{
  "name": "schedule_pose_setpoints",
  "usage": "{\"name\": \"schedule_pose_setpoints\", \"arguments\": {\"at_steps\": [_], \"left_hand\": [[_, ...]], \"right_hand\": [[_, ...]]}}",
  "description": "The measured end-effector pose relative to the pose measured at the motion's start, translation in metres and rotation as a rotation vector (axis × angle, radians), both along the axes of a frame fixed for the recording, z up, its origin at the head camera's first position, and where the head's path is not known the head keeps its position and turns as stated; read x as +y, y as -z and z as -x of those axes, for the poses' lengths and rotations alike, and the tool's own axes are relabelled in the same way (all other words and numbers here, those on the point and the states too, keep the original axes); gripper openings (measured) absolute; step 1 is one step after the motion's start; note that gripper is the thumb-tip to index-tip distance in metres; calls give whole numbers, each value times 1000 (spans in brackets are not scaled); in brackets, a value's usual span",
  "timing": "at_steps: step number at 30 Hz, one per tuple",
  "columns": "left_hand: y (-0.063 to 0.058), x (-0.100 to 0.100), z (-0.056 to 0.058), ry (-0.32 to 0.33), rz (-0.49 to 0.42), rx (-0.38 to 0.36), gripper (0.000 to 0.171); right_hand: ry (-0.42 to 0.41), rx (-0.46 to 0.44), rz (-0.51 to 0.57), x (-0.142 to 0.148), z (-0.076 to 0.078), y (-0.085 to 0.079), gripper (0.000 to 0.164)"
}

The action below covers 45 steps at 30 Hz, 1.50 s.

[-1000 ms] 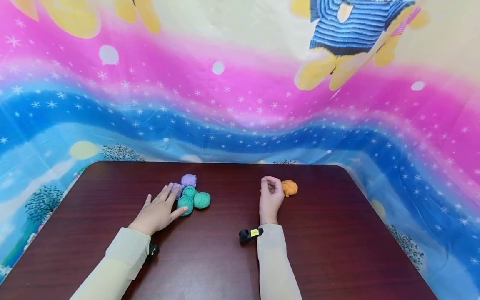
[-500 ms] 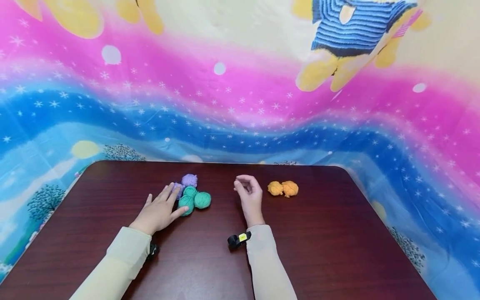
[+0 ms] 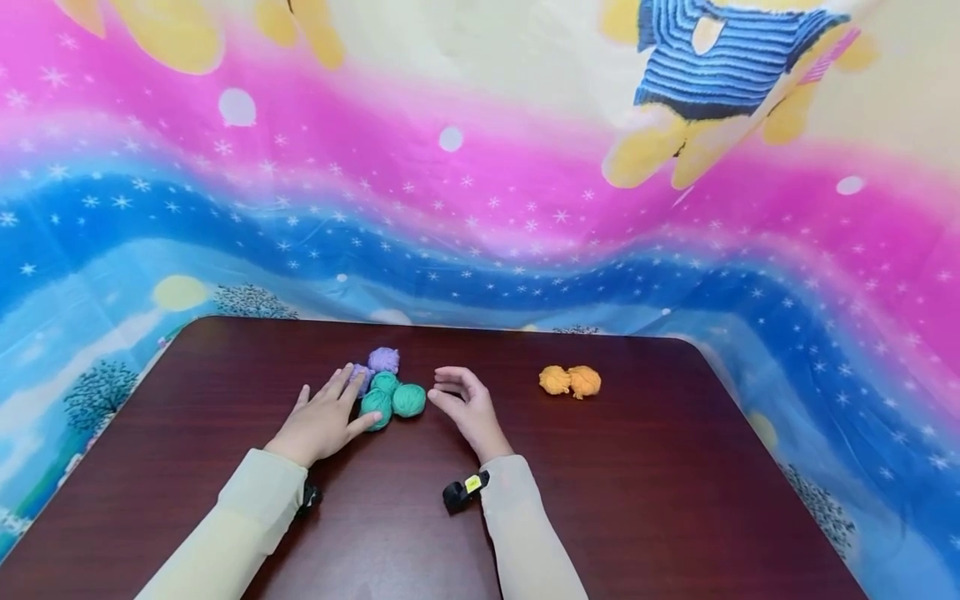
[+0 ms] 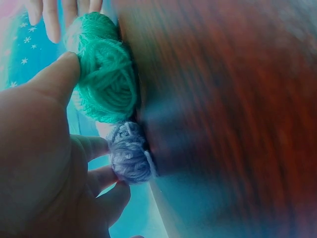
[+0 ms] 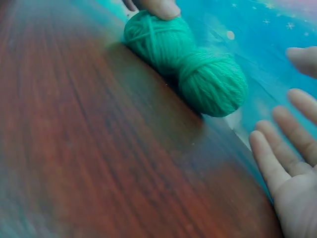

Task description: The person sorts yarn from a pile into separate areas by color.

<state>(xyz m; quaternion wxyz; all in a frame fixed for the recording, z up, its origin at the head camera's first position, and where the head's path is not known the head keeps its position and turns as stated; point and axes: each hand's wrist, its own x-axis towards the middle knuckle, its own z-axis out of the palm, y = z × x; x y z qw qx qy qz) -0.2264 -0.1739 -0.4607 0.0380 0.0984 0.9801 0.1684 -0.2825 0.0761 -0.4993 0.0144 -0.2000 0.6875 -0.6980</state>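
Several small yarn balls lie bunched on the table's left half in the head view. Three are green, among them a near green ball (image 3: 377, 408) and a right-hand green ball (image 3: 408, 401); a purple ball (image 3: 384, 360) and a second purple ball (image 3: 362, 379) sit behind. My left hand (image 3: 322, 423) rests against the bunch with fingers spread. Its thumb touches a green ball (image 4: 106, 82) in the left wrist view, and its fingers reach a purple ball (image 4: 130, 153). Just right of the green balls (image 5: 213, 84), apart from them, my right hand (image 3: 471, 414) holds nothing, fingers loosely bent.
Two orange yarn balls (image 3: 570, 382) sit side by side, touching, on the right part of the dark wooden table (image 3: 660, 467). A patterned cloth (image 3: 480, 208) hangs behind the table's far edge and along its sides.
My right hand has moved left, away from the orange balls to beside the green ones, and its fingers have opened. Both orange balls now show. My left hand stays put.
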Motion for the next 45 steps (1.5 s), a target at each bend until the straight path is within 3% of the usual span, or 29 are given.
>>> {"name": "schedule_pose_setpoints", "arguments": {"at_steps": [7,11,18,23,45], "left_hand": [[0,2,-2,-4,7,17,82],[-1,3,-2,-4,14,21,82],[-1,3,1,-1,11,17,81],[-1,3,1,-2,8,18,81],[-2,4,-2,1,5,30,81]], "right_hand": [[-69,-19,-90,-2,-15,-24,49],[-86,5,-126,-4,-16,-27,50],[-37,64,-333,-9,2,4,53],[-2,97,-410,-13,2,5,49],[50,170,-536,-21,-1,4,52]]}}
